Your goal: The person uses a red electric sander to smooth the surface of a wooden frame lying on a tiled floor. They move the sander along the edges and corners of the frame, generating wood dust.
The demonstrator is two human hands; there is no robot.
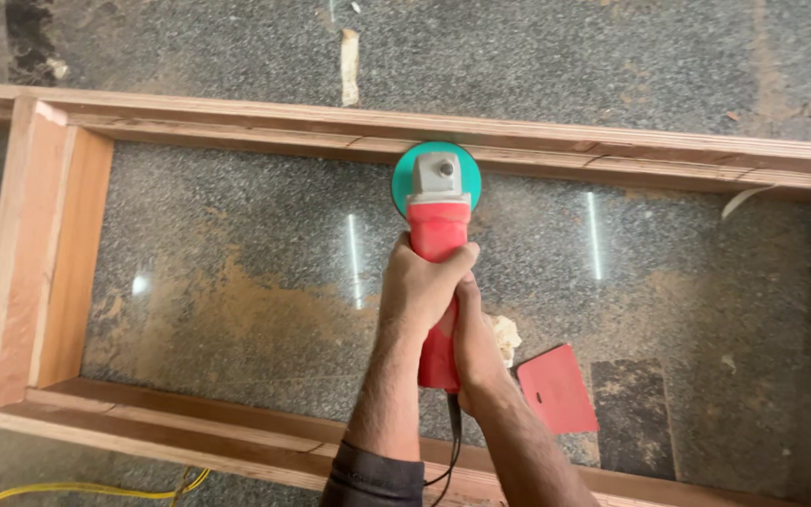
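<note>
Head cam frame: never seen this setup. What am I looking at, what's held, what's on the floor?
There is one picture, from a camera worn on the person's head, looking down at their own two bare hands. No robot is involved.

Both hands grip a red power sander: the left hand wraps the body near the front, and the right hand holds it further back, by the black cord. Its green round disc sits at the far rail of a wooden frame, which lies flat on a speckled stone floor.

Inside the frame lie sawdust patches, a red sheet, probably sandpaper, and a pale wad that I cannot identify. A yellow cable runs at the bottom left.
</note>
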